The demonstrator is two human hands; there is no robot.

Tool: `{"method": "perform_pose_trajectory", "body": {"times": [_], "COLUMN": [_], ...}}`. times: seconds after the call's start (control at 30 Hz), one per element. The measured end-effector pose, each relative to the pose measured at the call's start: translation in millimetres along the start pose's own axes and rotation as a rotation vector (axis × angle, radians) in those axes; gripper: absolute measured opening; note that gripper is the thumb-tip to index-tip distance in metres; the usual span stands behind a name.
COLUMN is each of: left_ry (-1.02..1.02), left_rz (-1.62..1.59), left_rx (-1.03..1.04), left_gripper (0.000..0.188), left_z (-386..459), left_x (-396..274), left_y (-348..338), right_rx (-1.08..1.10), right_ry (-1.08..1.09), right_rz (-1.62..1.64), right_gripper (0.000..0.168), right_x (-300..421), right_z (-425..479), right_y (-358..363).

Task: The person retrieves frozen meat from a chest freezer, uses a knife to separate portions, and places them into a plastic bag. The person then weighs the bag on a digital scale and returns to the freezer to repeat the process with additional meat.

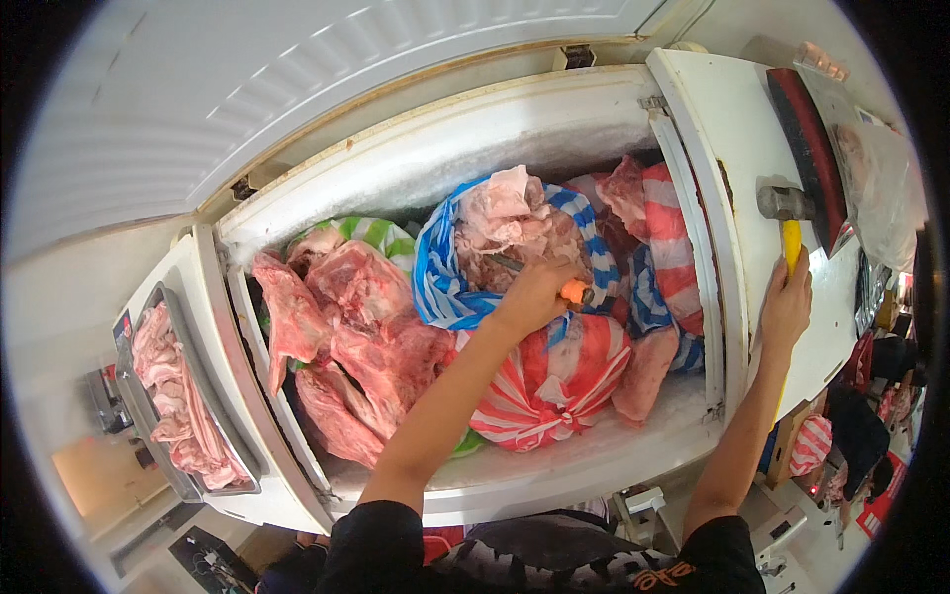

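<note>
My left hand [545, 293] grips a chisel-like tool by its orange handle [575, 292]. The grey metal blade [508, 261] points into frozen pale meat pieces [512, 215]; whether its tip has entered them I cannot tell. Those pieces fill an opened blue-and-white striped plastic bag [439, 275] inside a chest freezer. In my right hand [790, 304] is a hammer with a yellow handle [792, 241]. Its steel head [784, 203] is over the white right part of the freezer top [809, 334], beside a black-and-red object [813, 156].
Large raw cuts [364, 327] lie left in the freezer [438, 108]. Nearer me sits a knotted red-and-white bag [553, 393]; more bagged meat [672, 245] is at right. A metal tray [249, 475] of meat strips rests on the left top. Another person [857, 423] is at far right.
</note>
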State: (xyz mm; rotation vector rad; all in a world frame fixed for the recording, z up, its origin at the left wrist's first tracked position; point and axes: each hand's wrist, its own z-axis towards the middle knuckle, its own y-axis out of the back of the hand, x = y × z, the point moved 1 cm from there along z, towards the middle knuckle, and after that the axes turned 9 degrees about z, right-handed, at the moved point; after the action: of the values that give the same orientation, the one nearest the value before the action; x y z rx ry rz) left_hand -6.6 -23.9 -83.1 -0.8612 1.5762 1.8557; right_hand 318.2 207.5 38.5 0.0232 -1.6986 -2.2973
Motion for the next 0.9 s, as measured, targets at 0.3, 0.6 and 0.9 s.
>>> {"method": "perform_pose_trajectory", "body": {"times": [0.3, 0.6, 0.9], "left_ry": [0.017, 0.214, 0.213], "left_rz": [-0.064, -0.284, -0.308], "left_rx": [-0.185, -0.181, -0.222], "left_gripper": [0.022, 0.021, 0.018], "left_z": [14, 25, 23], "left_x": [5, 14, 11], "left_y": [10, 29, 44], "right_rx": [0.189, 0.434, 0.68], "right_ry": [0.081, -0.485, 0.101], "right_rz": [0.463, 1.559, 2.164], "right_gripper": [0.033, 0.029, 0.051], "right_x": [-37, 24, 97], "right_z": [38, -113, -43], "right_y": [4, 123, 194]}}
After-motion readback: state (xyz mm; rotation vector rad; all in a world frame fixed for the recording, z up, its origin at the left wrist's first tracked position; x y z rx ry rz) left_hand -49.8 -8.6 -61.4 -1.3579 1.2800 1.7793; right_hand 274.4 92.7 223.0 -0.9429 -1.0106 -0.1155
